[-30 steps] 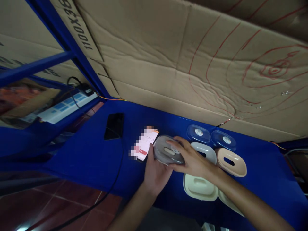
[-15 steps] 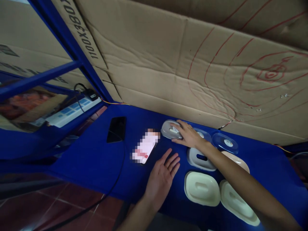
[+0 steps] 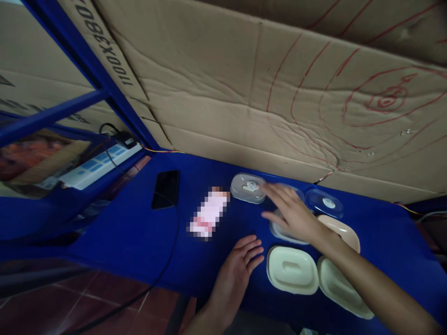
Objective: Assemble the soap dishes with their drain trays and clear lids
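Plainly, the box (image 3: 247, 188) sits on the blue table (image 3: 132, 242) near the cardboard wall (image 3: 195, 83), a rounded oblong with a glossy see-through top, a pale slot-like patch and a round white sticker whose print is too small to read. The right hand (image 3: 291, 209), blurred, is just beside it, fingers spread and thumb apart, holding nothing visible; whether a fingertip touches the box cannot be told. That hand and its forearm hide much of a clear lid (image 3: 299, 193) and a grey lid (image 3: 286, 233), and cut across a smooth peach lid (image 3: 345, 229). A second clear lid (image 3: 324, 204) shows whole. Nearer lie 2 cream trays (image 3: 292, 270), matt and round-cornered, the right-hand 1 partly covered by the forearm. The left hand (image 3: 237, 267) is bare, fingers loosely extended, near the trays. Leftward, a lit phone (image 3: 209, 214) is masked by blocky squares, and beyond it lies a dark, flat phone (image 3: 165, 190).
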`<state>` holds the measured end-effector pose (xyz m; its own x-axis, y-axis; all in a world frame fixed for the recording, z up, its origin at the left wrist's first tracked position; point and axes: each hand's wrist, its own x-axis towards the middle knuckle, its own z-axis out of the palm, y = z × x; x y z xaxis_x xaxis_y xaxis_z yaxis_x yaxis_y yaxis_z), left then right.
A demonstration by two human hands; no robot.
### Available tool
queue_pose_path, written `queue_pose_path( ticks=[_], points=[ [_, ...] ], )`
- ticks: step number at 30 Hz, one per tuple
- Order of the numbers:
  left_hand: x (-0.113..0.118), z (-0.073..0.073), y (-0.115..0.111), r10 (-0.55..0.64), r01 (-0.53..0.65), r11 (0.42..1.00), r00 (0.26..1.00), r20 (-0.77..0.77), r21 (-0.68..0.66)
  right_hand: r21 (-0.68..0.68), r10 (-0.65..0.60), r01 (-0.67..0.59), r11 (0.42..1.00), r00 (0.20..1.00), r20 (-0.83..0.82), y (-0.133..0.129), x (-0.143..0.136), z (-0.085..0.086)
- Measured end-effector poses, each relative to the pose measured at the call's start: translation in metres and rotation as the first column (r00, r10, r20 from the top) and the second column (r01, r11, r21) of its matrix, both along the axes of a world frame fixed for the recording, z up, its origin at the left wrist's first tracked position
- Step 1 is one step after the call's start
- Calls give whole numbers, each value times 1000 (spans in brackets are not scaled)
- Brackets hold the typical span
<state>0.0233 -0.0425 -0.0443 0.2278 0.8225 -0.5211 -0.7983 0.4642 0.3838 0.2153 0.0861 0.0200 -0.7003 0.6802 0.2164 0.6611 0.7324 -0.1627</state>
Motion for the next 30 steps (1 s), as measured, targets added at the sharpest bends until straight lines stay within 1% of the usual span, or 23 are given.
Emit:
queue_pose_path(
  ticks=[1, 2, 3, 4, 5, 6, 8, 9, 10, 12, 13, 15, 17, 18, 19, 20, 22, 23, 25, 27, 28, 30],
  points=[
    [-5, -2, -4, 2, -2, 1000, 1000, -13, -6, -3, 40, -40, 999, 999, 3, -29, 8, 1],
    [-11, -4, -7, 5, -6, 1000, 1000, -26, -10, -6, 75, -75, 997, 997, 15, -60, 17, -3],
    [-17, -6, -11, 7, -7, 1000, 999, -44, -10, -8, 70, -70, 998, 996, 46, -88, 24, -10],
    [-23, -8, -14, 12, -12, 1000, 998, -60, -5, 25, 57, -58, 998, 997, 49, -114, 31, -21],
    [-27, -10, -17, 5, -5, 1000, 997, -74, 6, 66, 31, -35, 997, 998, 52, -134, 36, -33],
    [-31, -12, -19, -1, 2, 1000, 996, -87, 13, 94, 6, -13, 996, 997, 71, -149, 40, -44],
    [-32, -14, -23, -8, 12, 999, 993, -119, 30, 120, -18, 7, 993, 996, 91, -163, 42, -60],
    [-31, -14, -24, -7, 12, 999, 991, -135, 35, 113, -20, 10, 994, 996, 91, -165, 41, -63],
    [-27, -13, -25, -3, 9, 999, 990, -142, 37, 99, -21, 13, 995, 997, 76, -164, 36, -62],
    [-16, -10, -26, -4, 6, 1000, 996, -90, 22, 73, -28, 28, 997, 1000, -2, -161, 23, -51],
    [-9, -8, -25, -12, 12, 1000, 1000, -21, 7, 61, -26, 29, 998, 998, -50, -159, 15, -43],
    [5, -4, -25, -52, 58, 998, 983, 175, -30, 45, 24, -18, 999, 990, -140, -153, 2, -25],
    [16, -4, -23, -109, 134, 990, 928, 356, -48, 23, 88, -85, 996, 974, -207, -141, 0, -12],
    [19, -6, -22, -114, 140, 990, 905, 409, -32, 7, 88, -89, 996, 971, -223, -132, 4, -9],
    [21, -9, -21, -120, 136, 991, 890, 440, -4, -10, 54, -58, 998, 974, -218, -121, 12, -8],
    [20, -12, -20, -127, 128, 991, 886, 447, 28, -11, -2, 0, 1000, 982, -189, -110, 22, -9],
    [16, -19, -19, -132, 116, 991, 894, 428, 64, 38, -114, 118, 992, 989, -95, -88, 44, -18],
    [14, -21, -18, -127, 109, 992, 901, 415, 68, 78, -146, 150, 986, 988, -57, -79, 53, -24],
    [10, -24, -15, -104, 88, 994, 909, 403, 58, 135, -153, 155, 979, 988, -23, -69, 61, -35],
    [10, -23, -12, -91, 80, 996, 908, 410, 43, 142, -140, 144, 979, 989, -35, -72, 56, -39],
    [12, -21, -9, -89, 81, 996, 904, 418, 37, 138, -126, 131, 982, 991, -45, -78, 49, -38],
    [15, -15, -3, -82, 84, 996, 893, 442, 14, 115, -58, 66, 991, 996, -71, -95, 31, -31]
  ],
)
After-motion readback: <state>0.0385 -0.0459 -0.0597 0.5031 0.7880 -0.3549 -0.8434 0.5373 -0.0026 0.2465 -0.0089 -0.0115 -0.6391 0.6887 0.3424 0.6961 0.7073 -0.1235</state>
